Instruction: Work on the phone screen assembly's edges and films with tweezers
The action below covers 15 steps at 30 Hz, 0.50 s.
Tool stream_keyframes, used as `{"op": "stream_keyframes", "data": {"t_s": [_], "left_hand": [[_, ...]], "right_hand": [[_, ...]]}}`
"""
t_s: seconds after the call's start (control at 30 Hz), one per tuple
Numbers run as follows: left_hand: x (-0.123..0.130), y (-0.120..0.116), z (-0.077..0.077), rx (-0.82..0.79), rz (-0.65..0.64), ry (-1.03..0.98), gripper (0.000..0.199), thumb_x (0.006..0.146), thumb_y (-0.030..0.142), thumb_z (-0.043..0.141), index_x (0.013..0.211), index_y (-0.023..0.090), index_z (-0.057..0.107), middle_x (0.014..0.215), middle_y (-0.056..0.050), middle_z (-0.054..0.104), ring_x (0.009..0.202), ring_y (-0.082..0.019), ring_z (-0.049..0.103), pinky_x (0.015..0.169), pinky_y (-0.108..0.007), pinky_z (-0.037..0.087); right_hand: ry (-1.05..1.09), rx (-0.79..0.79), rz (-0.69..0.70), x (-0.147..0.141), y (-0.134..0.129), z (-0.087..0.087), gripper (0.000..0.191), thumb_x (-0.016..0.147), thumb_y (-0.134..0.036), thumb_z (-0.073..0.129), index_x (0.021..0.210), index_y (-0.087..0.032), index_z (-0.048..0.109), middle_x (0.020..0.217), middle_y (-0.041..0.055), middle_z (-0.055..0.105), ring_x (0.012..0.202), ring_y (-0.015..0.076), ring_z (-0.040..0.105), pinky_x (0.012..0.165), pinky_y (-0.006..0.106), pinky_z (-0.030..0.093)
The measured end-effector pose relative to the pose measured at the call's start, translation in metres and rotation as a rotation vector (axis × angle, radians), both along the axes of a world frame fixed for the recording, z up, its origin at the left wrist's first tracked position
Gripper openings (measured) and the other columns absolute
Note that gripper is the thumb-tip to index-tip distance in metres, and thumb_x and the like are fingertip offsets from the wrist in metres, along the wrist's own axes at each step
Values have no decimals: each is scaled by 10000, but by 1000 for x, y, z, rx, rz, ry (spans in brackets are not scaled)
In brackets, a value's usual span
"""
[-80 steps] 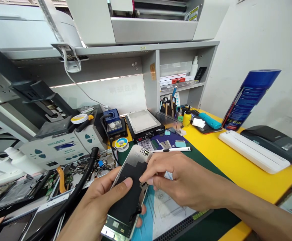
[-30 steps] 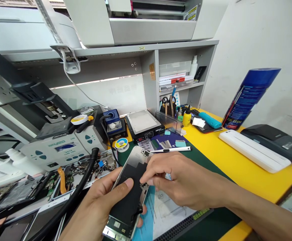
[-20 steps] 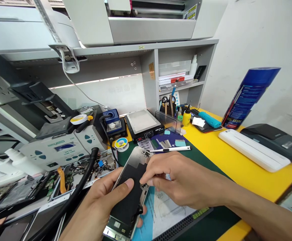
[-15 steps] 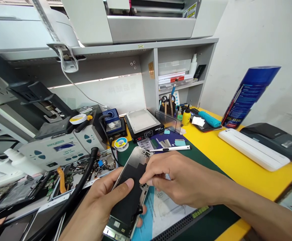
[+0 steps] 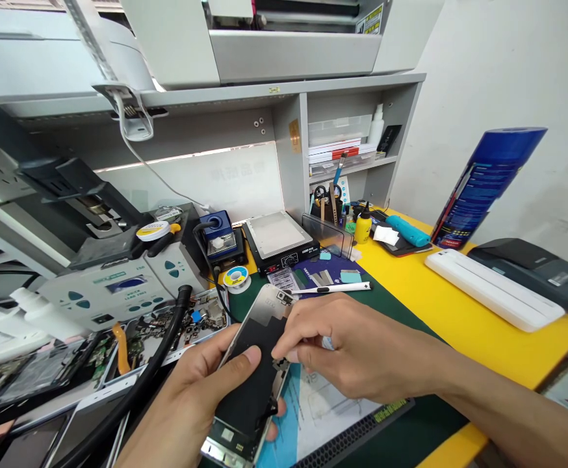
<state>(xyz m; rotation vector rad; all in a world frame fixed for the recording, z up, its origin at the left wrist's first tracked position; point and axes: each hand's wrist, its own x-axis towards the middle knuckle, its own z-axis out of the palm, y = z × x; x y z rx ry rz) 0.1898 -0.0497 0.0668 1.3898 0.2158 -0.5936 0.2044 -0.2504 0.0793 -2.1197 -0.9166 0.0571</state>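
A phone screen assembly (image 5: pixel 247 383), its black inner side facing up, lies tilted in my left hand (image 5: pixel 206 383). The thumb presses on its black sheet, and fingertips show past its right edge. My right hand (image 5: pixel 337 344) is over the assembly's right side, thumb and index finger pinched together at small metal parts and flex near that edge. Whatever sits between those fingertips is too small to make out. Beneath both hands is a green mat (image 5: pixel 411 435) with a white and blue printed sheet (image 5: pixel 333 416).
A white screwdriver (image 5: pixel 333 288) and a solder spool (image 5: pixel 236 278) lie beyond the hands. Behind them stands a heating plate (image 5: pixel 280 237). Trays of circuit boards (image 5: pixel 206 318) and a thick black hose (image 5: pixel 162 351) are at the left. A yellow bottle (image 5: pixel 362 227) stands farther right.
My right fingertips have shifted very slightly on the assembly's right side. My left hand holds the assembly as before.
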Motion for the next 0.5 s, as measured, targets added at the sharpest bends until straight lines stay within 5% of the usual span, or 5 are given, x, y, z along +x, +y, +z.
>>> {"op": "stream_keyframes", "data": {"t_s": [0.5], "left_hand": [[-1,-3,5,87,22,-28,536,699,483,750,1140,189,674,600,-54,699,522,-215,651,506,-295,524]], "right_hand": [[22,-14,10,0,-3,3,268,898,-63,504,1006,-178,721,923,29,700,826,139,611,634,212,437]]}}
